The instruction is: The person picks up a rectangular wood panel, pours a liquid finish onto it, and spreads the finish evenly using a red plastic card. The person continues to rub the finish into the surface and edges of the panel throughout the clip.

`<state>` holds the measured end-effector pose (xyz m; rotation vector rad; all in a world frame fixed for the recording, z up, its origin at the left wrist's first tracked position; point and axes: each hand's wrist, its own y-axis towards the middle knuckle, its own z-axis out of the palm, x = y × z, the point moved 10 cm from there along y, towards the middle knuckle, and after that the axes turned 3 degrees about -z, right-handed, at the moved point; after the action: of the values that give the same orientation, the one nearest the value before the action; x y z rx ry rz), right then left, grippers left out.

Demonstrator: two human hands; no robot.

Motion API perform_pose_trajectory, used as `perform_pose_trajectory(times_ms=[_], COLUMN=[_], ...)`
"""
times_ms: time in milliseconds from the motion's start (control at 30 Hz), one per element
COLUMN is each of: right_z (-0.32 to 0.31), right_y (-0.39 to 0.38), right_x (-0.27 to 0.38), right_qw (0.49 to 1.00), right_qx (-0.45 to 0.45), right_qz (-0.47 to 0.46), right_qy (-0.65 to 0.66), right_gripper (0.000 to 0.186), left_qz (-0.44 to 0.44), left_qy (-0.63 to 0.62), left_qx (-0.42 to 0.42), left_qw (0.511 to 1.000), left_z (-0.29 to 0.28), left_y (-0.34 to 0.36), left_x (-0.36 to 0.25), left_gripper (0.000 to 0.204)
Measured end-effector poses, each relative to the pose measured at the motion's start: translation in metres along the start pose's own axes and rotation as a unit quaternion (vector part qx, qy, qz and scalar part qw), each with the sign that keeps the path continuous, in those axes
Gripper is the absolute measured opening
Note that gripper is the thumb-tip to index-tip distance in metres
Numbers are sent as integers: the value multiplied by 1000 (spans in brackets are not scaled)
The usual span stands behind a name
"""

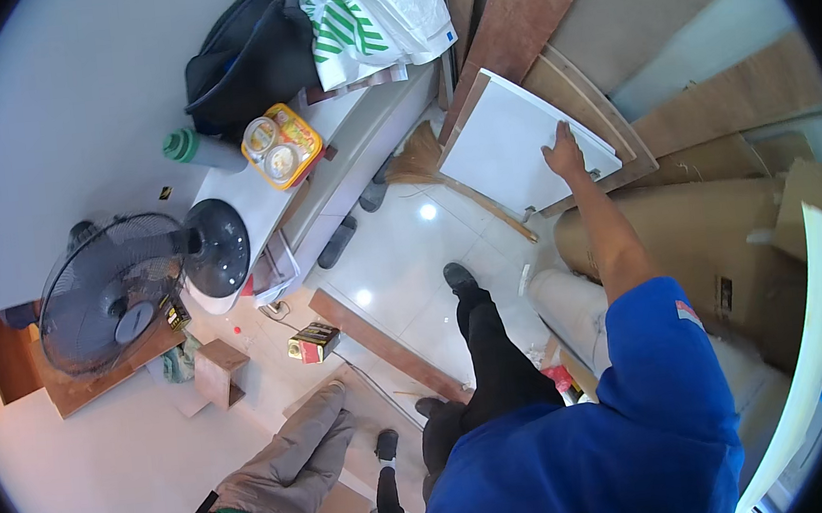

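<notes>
My right hand (563,152) lies flat on a white square panel (504,141), fingers spread near its right edge, and grips nothing. The panel leans tilted against several brown wooden boards (592,94) stacked at the wall. My right arm, in a blue sleeve, reaches up to it from the lower right. My left hand is out of view. My black-trousered leg and shoe (459,277) stand on the white tiled floor below the panel.
A broom (432,162) lies beside the panel's left edge. A black standing fan (125,286) is at left, by a white counter with a black bag (242,56), a yellow food box (281,146) and a plastic bag. A wooden plank (384,342) lies on the floor. Another person in grey trousers (292,457) stands at lower left.
</notes>
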<state>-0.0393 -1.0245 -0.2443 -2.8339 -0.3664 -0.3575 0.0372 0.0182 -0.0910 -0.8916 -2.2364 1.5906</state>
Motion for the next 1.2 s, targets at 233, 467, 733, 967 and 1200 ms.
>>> perform_pose_trajectory(times_ms=[233,467,733,967,1200], right_z=[28,3,36,76,25], right_y=[53,30,-17,-66,-129], right_x=[11,28,35,50,152], right_qw=[994,995,991,965,903], right_qx=[64,30,97,206,211], right_qz=[53,48,-37,-106,-291], right_qy=[-71,-77,-86,-120,-236], right_gripper=[101,103,58,45,40], left_qz=[-35,-46,27,101,36], left_qy=[5,35,-63,-84,-129], left_qx=[-17,12,74,42,26], left_qw=[999,998,995,990,991], left_z=[9,37,65,84,121], left_y=[-33,-11,50,32,21], left_x=[-34,-75,-95,-103,-81], left_gripper=[36,36,30,28,26])
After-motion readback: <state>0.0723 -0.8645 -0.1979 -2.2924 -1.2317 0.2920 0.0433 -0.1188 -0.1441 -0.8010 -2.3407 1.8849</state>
